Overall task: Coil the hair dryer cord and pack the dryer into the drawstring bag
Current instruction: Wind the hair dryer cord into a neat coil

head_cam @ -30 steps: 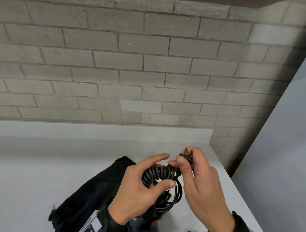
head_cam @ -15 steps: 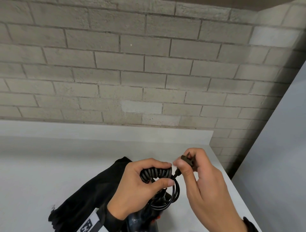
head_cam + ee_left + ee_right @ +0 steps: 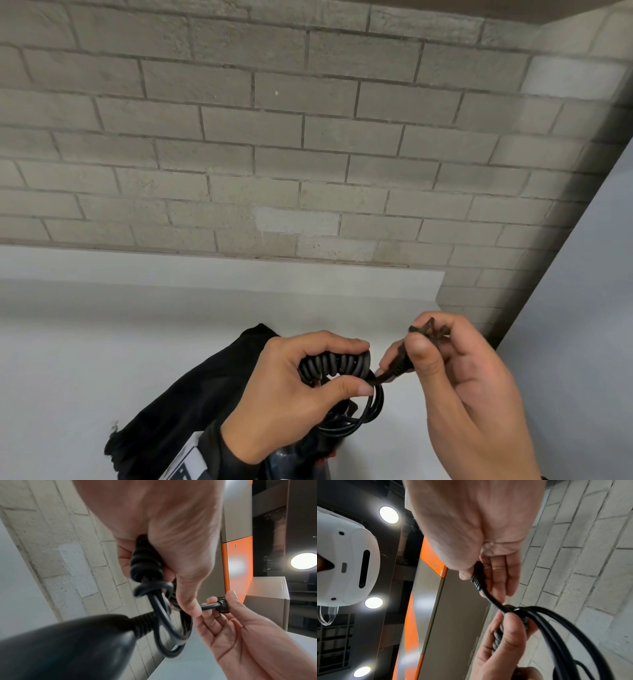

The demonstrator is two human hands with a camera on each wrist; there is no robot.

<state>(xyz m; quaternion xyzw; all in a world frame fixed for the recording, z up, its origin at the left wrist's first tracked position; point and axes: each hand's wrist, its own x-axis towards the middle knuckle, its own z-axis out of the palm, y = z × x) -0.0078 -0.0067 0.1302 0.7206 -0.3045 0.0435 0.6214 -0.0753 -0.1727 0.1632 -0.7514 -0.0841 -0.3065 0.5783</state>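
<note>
My left hand (image 3: 301, 380) grips the coiled black cord (image 3: 334, 365), which is wound tightly around its own loops; more loops (image 3: 371, 407) hang below. My right hand (image 3: 445, 356) pinches the plug (image 3: 423, 330) at the cord's free end, just right of the coil. In the left wrist view the dryer's black body (image 3: 65, 646) hangs below the coil (image 3: 145, 563), and the plug (image 3: 223, 604) sits between the right thumb and fingers. The right wrist view shows the plug's strain relief (image 3: 477, 581) and the cord running to the left hand (image 3: 503, 635). The black drawstring bag (image 3: 191, 401) lies on the white table under my left arm.
The white table (image 3: 102, 342) ends at a grey brick wall (image 3: 308, 137). A pale panel (image 3: 582, 325) stands at the right beyond the table's edge. An orange and grey cabinet (image 3: 238, 566) stands behind me.
My left fingers have closed down over the top of the coil. The right hand has drawn the plug a little to the right, away from the coil.
</note>
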